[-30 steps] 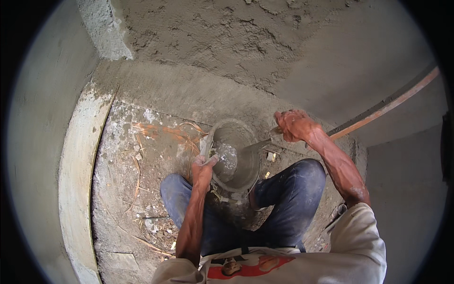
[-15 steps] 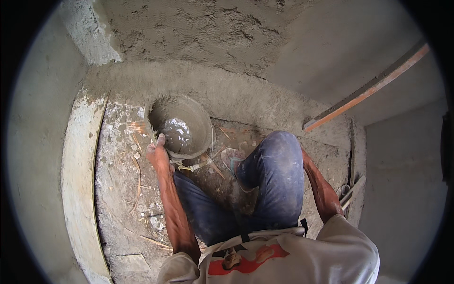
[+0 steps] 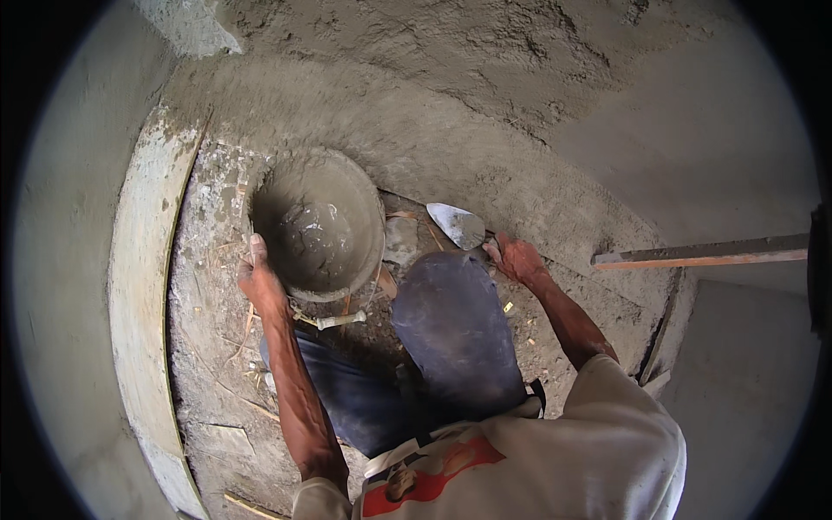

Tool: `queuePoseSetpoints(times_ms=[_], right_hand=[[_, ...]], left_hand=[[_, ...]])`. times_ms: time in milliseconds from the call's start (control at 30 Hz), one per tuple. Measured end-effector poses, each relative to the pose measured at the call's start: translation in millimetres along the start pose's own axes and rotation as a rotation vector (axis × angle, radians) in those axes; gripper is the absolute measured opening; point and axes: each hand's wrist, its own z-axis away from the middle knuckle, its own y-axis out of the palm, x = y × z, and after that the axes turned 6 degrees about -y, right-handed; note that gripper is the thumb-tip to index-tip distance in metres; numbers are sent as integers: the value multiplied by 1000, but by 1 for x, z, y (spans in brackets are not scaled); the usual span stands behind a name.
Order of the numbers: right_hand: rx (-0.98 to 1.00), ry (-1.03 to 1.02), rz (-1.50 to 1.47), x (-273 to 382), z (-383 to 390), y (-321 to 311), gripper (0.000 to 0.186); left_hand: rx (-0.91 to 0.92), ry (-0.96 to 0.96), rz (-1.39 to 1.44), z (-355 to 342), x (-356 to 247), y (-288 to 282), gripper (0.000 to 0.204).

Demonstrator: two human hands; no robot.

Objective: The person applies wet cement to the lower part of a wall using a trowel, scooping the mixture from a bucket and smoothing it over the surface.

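My left hand [image 3: 263,279] is closed on the rim of a round bucket [image 3: 362,253], at its near left side. Grey wet mortar [image 3: 314,236] coats the bucket's inside and lies at its bottom. To the right of the bucket, my right hand [image 3: 517,260] is wrapped round the handle end of a trowel [image 3: 458,227]. The pointed metal blade aims left toward the bucket, with grey mortar on part of it. Most of the trowel's handle is hidden in the fingers.
A long straight wooden board [image 3: 706,253] leans at the right. Rough wet plaster [image 3: 416,52] covers the far wall. A pale plank [image 3: 143,303] runs along the left wall. Wood splinters and debris litter the floor [image 3: 212,347]. A light-coloured bucket-handle grip [image 3: 341,320] hangs at the bucket's near side.
My right hand has come out from behind my right knee, and the trowel now shows in it. The bucket sits slightly further left in view, my left hand still at its rim.
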Motion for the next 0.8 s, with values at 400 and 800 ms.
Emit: queuePoseSetpoints(times_ms=[400,800], right_hand=[[-346,-175,49,32,-173,-79,52],[-424,-391,-346,93,-138,-107,39]], left_hand=[[-13,37,-353,-41,-41,58,59],[16,71,-580,-69,-53,71,70]])
